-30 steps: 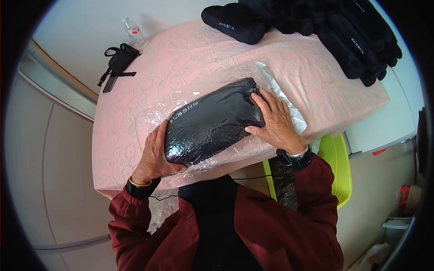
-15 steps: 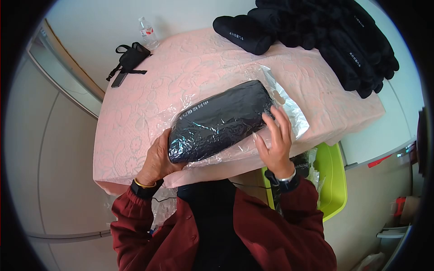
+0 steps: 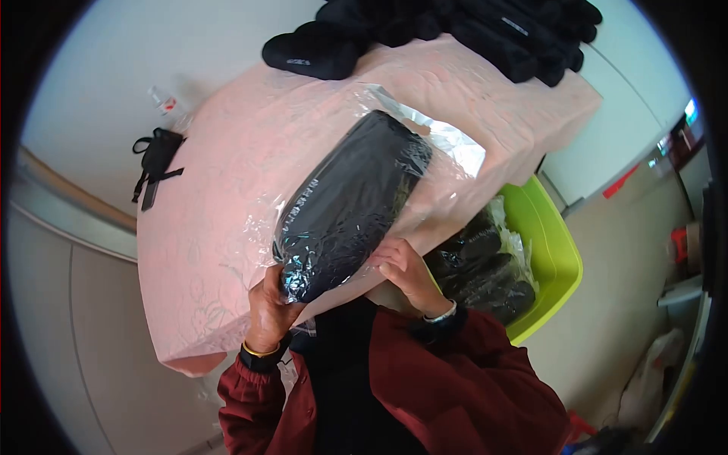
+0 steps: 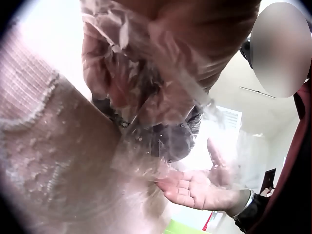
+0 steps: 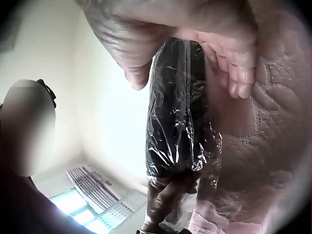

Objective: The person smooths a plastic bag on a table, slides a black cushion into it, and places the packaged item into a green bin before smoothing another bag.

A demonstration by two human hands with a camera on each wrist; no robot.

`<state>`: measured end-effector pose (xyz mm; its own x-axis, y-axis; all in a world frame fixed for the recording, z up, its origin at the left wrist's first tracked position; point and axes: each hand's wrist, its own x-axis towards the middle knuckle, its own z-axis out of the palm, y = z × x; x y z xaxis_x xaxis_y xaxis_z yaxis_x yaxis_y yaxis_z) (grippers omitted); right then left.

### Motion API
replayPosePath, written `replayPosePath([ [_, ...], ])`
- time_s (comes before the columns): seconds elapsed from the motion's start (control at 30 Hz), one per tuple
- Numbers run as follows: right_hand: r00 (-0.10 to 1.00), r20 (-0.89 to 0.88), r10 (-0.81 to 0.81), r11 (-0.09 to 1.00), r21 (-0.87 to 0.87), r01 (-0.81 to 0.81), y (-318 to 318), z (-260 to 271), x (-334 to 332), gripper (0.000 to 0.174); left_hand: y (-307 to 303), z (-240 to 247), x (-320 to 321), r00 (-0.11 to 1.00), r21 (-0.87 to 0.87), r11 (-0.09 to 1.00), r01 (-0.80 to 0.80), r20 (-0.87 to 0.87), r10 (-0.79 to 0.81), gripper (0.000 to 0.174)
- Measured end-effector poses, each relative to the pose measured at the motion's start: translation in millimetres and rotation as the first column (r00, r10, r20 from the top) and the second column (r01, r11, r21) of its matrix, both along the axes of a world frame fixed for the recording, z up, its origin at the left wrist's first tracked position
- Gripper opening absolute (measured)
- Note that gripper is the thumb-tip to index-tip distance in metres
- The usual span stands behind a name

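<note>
A black cushion with white lettering lies slantwise on the pink-covered table, inside a clear plastic bag whose pale flap spreads beyond its far end. My left hand grips the near end through the film; the left wrist view has its fingers curled against the crinkled plastic. Beside the cushion's near right side is my right hand, fingertips at the bag's edge. The left wrist view shows that right hand palm up with fingers extended. In the right wrist view, its thumb stands apart from the fingers.
Several black cushions are heaped at the table's far side. A green tub at the right, below the table edge, holds more bagged black items. A black strapped pouch and a plastic bottle sit at the back left.
The right hand has left the cushion's far right end and come down to its near right side. The cushion has turned steeper, its far end pointing more away, while the left hand keeps its hold.
</note>
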<state>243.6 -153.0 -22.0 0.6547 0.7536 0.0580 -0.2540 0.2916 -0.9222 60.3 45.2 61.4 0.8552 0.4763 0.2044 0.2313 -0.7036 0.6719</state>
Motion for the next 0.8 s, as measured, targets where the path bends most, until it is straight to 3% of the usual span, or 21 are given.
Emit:
replayPosePath([
  [0.07, 0.987, -0.123, 0.101, 0.995, 0.027, -0.098, -2, 2, 1, 0.063, -6, -4, 4, 0.999, -0.049, 0.998, 0.034, 0.041, -0.032, 0.042],
  [0.13, 0.976, -0.203, 0.075, 0.994, 0.099, -0.055, -2, 1, 3, 0.065, -13, -6, 9, 0.996, -0.070, 0.995, 0.069, 0.054, -0.065, 0.038],
  [0.23, 0.934, -0.346, 0.086, 0.968, 0.253, 0.004, -7, 3, 5, 0.069, -25, 5, 15, 0.947, 0.158, 0.933, 0.322, -0.071, -0.315, 0.040],
  [0.27, 0.930, -0.359, 0.076, 0.949, 0.311, 0.043, -10, 7, 5, 0.068, -30, 9, 20, 0.939, 0.160, 0.926, 0.343, -0.083, -0.333, 0.040],
  [0.37, 0.917, -0.397, 0.041, 0.896, 0.421, 0.142, -26, 24, 7, 0.068, -57, 17, 42, 0.837, 0.298, 0.782, 0.547, -0.181, -0.517, 0.040],
  [0.47, 0.898, -0.436, -0.054, 0.931, 0.302, 0.203, -49, 34, 18, 0.060, -79, 16, 62, 0.761, 0.259, 0.716, 0.648, -0.248, -0.599, 0.038],
  [0.63, 0.860, -0.458, -0.226, 0.924, 0.179, 0.338, -92, -13, 33, 0.048, -96, 11, 83, 0.648, 0.087, 0.649, 0.756, -0.242, -0.722, 0.034],
  [0.67, 0.778, -0.542, -0.317, 0.871, 0.157, 0.465, -102, -22, 31, 0.041, -94, 11, 84, 0.637, 0.087, 0.638, 0.765, -0.244, -0.731, 0.034],
  [0.7, 0.678, -0.621, -0.392, 0.806, 0.122, 0.579, -111, -33, 30, 0.035, -87, 12, 84, 0.695, 0.149, 0.680, 0.718, -0.209, -0.688, 0.035],
  [0.73, 0.674, -0.623, -0.397, 0.801, 0.124, 0.586, -122, -53, 32, 0.035, -79, 13, 83, 0.750, 0.212, 0.720, 0.661, -0.167, -0.639, 0.036],
  [0.8, 0.550, -0.603, -0.578, 0.693, -0.007, 0.721, -141, -94, 37, 0.037, -61, 19, 82, 0.798, 0.270, 0.753, 0.600, -0.125, -0.590, 0.037],
])
